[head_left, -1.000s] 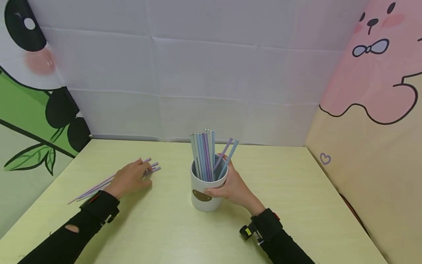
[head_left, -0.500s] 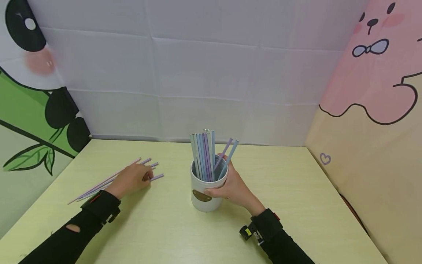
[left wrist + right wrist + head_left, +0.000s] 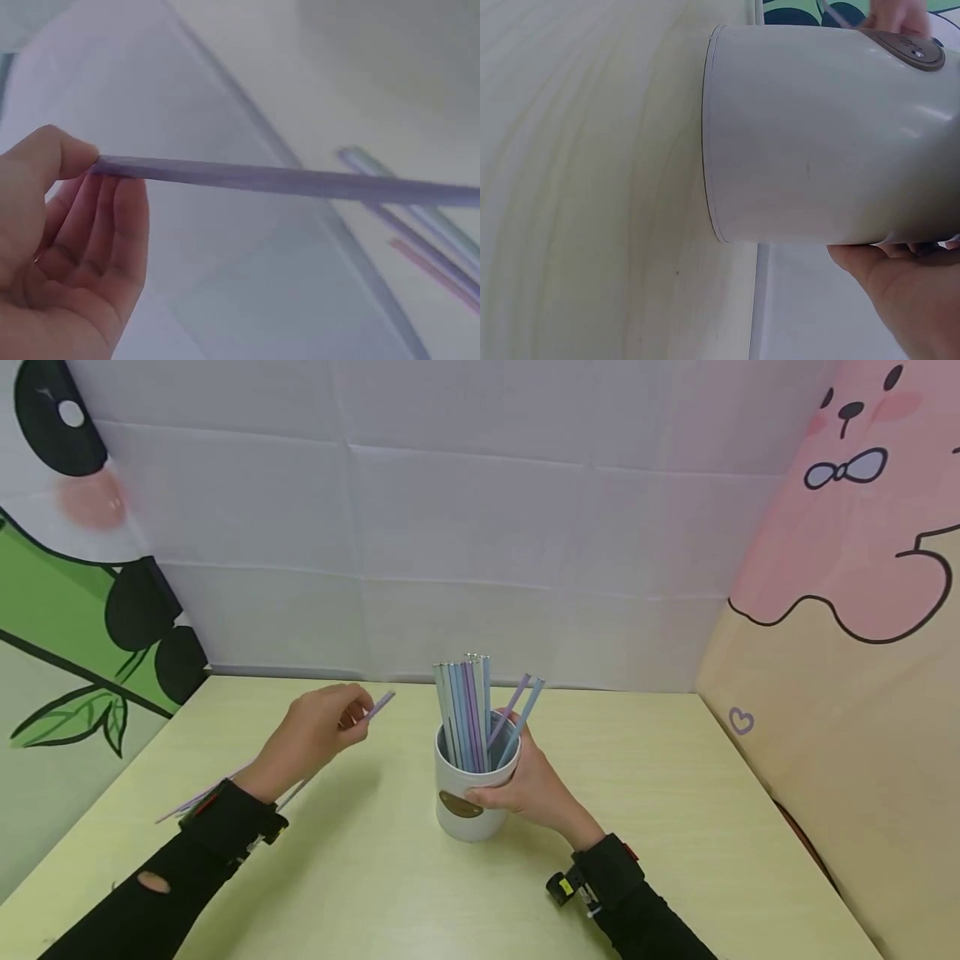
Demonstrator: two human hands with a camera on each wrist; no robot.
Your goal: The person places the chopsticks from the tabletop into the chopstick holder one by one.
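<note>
My left hand [image 3: 318, 731] is raised above the table [image 3: 375, 877], its grip pinching one purple pencil [image 3: 378, 705] between thumb and fingertips, just left of the cup. My right hand [image 3: 528, 789] grips the white cup [image 3: 465, 793], fingers curled round its wall; the cup stands upright mid-table, holding a bundle of pencils [image 3: 465, 710]. More loose pencils [image 3: 420, 225] lie on the table below my left hand.

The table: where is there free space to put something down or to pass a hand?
The table is bare right of the white cup up to the pink wall, also along the near edge between both sleeves. It is crowded left: loose pencils lie under the left hand, whose grip lifts one purple pencil. The right hand holds the cup.
</note>
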